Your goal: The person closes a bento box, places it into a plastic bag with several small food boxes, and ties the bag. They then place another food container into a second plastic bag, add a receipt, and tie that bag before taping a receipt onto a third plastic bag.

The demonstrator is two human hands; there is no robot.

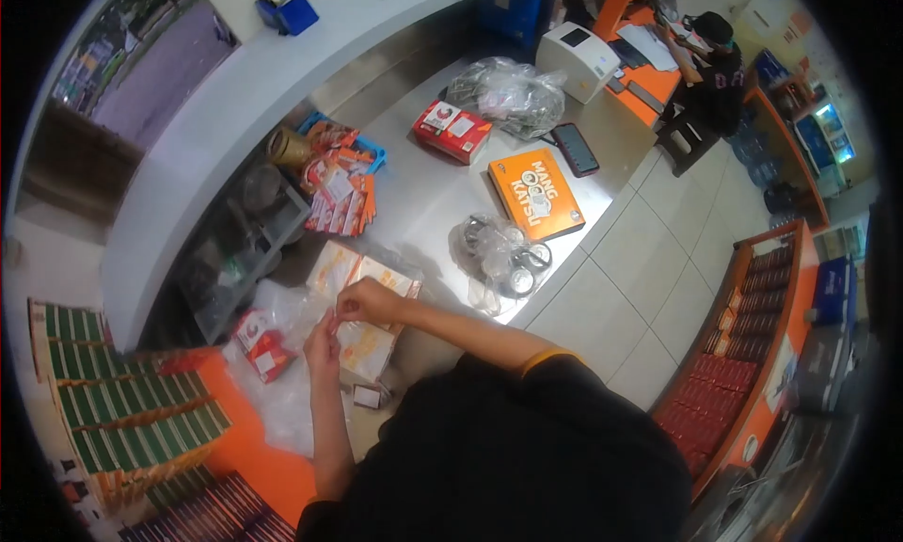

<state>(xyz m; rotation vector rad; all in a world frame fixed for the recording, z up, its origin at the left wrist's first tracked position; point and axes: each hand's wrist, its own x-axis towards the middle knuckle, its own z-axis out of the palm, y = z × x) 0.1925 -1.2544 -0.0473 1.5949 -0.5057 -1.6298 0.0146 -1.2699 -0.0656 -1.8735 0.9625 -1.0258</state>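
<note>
Both my hands meet over white boxes with orange print (pixel 365 351) at the near end of the metal counter. My right hand (pixel 370 302) has its fingers pinched together; what they hold is too small to make out. Just to its left, my left hand (pixel 323 342) is closed too, its fingertips near a small pinkish bit I cannot identify. Clear plastic bags (pixel 287 309) lie left of my left hand, beside a red and white box (pixel 262 344). A small white-topped box (pixel 368 396) sits below the printed boxes.
Along the counter (pixel 395 199) are an orange box (pixel 536 194), bagged cans (pixel 508 260), a phone (pixel 575 150), a red box (pixel 452 133), a plastic bundle (pixel 508 95) and sachets (pixel 340 189). A person (pixel 712 76) sits at an orange desk. Stacked cartons (pixel 122 382) stand left.
</note>
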